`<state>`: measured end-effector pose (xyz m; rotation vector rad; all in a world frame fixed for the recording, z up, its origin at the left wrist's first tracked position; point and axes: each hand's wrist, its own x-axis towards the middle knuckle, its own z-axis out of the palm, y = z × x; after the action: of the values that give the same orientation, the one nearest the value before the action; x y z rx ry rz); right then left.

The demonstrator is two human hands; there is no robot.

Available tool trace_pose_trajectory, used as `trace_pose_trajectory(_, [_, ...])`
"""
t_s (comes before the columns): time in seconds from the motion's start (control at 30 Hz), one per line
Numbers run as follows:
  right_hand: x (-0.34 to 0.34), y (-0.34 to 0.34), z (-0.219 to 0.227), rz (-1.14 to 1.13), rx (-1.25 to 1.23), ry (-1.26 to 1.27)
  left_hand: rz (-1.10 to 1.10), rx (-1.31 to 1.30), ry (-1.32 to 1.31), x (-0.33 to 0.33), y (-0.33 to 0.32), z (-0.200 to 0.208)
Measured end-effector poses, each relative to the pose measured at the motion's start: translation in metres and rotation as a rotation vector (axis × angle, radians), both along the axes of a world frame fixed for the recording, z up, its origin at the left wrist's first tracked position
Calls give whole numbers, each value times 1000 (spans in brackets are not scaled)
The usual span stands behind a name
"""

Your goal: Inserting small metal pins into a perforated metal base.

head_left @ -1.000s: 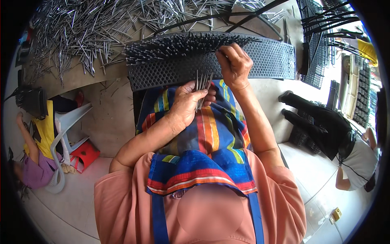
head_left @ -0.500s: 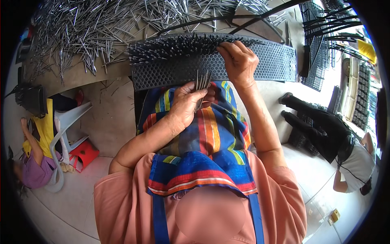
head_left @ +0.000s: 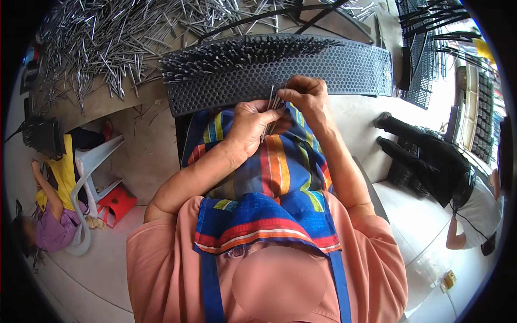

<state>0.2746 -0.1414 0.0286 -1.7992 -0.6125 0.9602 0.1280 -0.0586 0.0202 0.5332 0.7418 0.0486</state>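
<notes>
My left hand (head_left: 246,128) is closed around a small bundle of thin grey metal rods (head_left: 272,114), held tilted above my lap. The thumb and forefinger of my right hand (head_left: 308,98) pinch at the upper ends of that bundle, apparently on one rod; the fingertips partly hide it. Just beyond both hands lies a long curved dark panel (head_left: 339,70) full of round holes. Dark rods (head_left: 226,58) stand densely in the holes along its far left and middle part, while the near rows and right end show bare holes.
A large heap of loose metal rods (head_left: 102,48) covers the table (head_left: 91,110) beyond the panel. Dark curved bars cross behind it. Black mesh panels (head_left: 417,81) stand at the far right. One person (head_left: 59,215) sits at left by a red bag (head_left: 119,204), another (head_left: 474,210) at right.
My right hand has come back from the rods standing in the panel to the bundle in my left hand. The left hand still holds the bundle near the same spot.
</notes>
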Motion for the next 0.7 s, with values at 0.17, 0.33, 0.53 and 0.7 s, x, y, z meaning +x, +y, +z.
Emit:
trace_pose_trajectory(0.17, [10,-12,-1,-241,87,346,-15,81,23,10,-7,8])
trace_pose_trajectory(0.33, [37,-14,9,-609,459,-116,-43,74,192,20,-10,5])
trace_pose_trajectory(0.53, [67,0,-7,-376,525,-662,-20,80,112,26,-20,10])
trace_pose_trajectory(0.7, [68,1,-2,-319,497,-694,-13,77,106,27,-24,11])
